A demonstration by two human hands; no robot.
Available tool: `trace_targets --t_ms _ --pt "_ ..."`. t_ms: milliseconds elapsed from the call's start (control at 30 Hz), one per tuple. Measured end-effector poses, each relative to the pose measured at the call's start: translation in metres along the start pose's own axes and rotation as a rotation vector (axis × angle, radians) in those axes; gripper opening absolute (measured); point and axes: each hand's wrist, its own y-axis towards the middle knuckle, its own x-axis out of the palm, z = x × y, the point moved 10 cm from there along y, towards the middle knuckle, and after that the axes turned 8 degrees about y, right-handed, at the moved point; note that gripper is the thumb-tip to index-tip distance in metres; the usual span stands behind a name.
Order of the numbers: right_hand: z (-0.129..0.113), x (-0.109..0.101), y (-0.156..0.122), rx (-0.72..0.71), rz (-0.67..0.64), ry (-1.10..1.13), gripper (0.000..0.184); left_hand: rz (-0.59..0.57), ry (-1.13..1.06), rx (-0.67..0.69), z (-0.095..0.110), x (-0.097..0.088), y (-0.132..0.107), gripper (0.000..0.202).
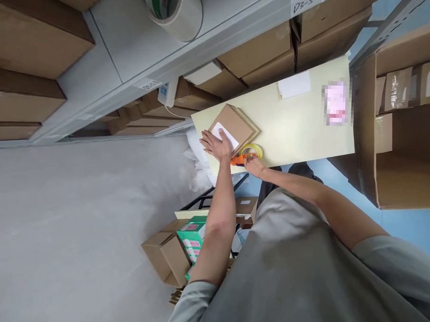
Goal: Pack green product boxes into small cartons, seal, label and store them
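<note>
A flat brown cardboard box (240,120) with a white label (227,134) lies at the corner of a pale yellow table (302,127). My left hand (214,145) rests flat on the box over the label's edge, fingers stretched out, holding nothing. My right hand (253,166) is closed round the orange handle of a tape dispenser (250,153) carrying a yellowish roll. The dispenser sits on the table right beside the box.
A white sheet (294,84) and a blurred pink item (336,102) lie further along the table. Metal shelving (134,58) holds brown cartons and a tape roll (174,6). A large open carton (403,159) stands beside the table. Small boxes (166,254) and a green box (192,232) sit on the floor.
</note>
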Motion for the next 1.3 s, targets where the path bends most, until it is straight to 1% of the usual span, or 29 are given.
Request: trace_targets --t_ms 67,100,167,233,267,333,433,500,533,567,633,700,767,867,933,1033,1133,1233,1300 --pt "-0.003 0.006 -0.005 0.004 -0.048 -0.040 0.049 0.035 0.127 0.041 0.012 0.004 -0.008 0.078" --pt "-0.004 0.007 -0.009 -0.009 -0.081 -0.074 0.052 0.040 0.176 0.055 0.015 0.005 -0.011 0.078" --pt "0.000 0.003 -0.019 -0.045 -0.123 -0.153 0.057 0.034 0.231 0.068 0.015 0.006 -0.014 0.077" --pt "0.014 -0.006 -0.035 -0.081 -0.156 -0.230 0.061 0.027 0.241 0.067 0.013 0.004 -0.014 0.077" --pt "0.026 -0.013 -0.045 -0.084 -0.162 -0.242 0.062 0.023 0.237 0.066 0.012 0.004 -0.014 0.077" --pt "0.063 -0.033 -0.066 -0.055 -0.158 -0.236 0.061 0.017 0.225 0.067 0.011 0.003 -0.013 0.077" --pt "0.141 -0.073 -0.088 0.073 -0.131 -0.272 0.061 0.016 0.215 0.072 0.011 0.005 -0.011 0.078" --pt "0.183 -0.102 -0.087 0.146 -0.087 -0.323 0.061 0.026 0.208 0.075 0.011 0.006 -0.011 0.078" --pt "0.196 -0.115 -0.082 0.154 -0.055 -0.346 0.062 0.030 0.201 0.078 0.010 0.007 -0.010 0.078" --pt "0.202 -0.127 -0.073 0.145 -0.017 -0.364 0.064 0.032 0.193 0.081 0.010 0.007 -0.010 0.078" --pt "0.200 -0.143 -0.048 0.111 0.043 -0.381 0.063 0.031 0.182 0.085 0.011 0.007 -0.010 0.078" --pt "0.190 -0.150 -0.021 0.089 0.068 -0.400 0.061 0.029 0.188 0.083 0.011 0.007 -0.011 0.078" --pt "0.179 -0.152 0.001 0.076 0.068 -0.420 0.061 0.035 0.210 0.076 0.012 0.005 -0.011 0.078" --pt "0.166 -0.151 0.022 0.046 0.051 -0.436 0.064 0.036 0.240 0.066 0.012 0.005 -0.011 0.079" --pt "0.158 -0.150 0.029 0.006 0.038 -0.434 0.065 0.024 0.247 0.073 0.011 0.007 -0.010 0.079" --pt "0.145 -0.145 0.034 -0.055 0.015 -0.416 0.060 0.006 0.243 0.113 0.008 0.009 -0.007 0.080" --pt "0.135 -0.137 0.033 -0.087 -0.012 -0.411 0.057 -0.009 0.248 0.184 0.004 0.005 -0.001 0.079" --pt "0.126 -0.123 0.025 -0.115 -0.046 -0.415 0.056 -0.055 0.275 0.294 0.005 -0.001 0.007 0.079" --pt "0.113 -0.107 0.018 -0.142 -0.080 -0.418 0.055 -0.082 0.299 0.361 0.009 -0.004 0.010 0.078"
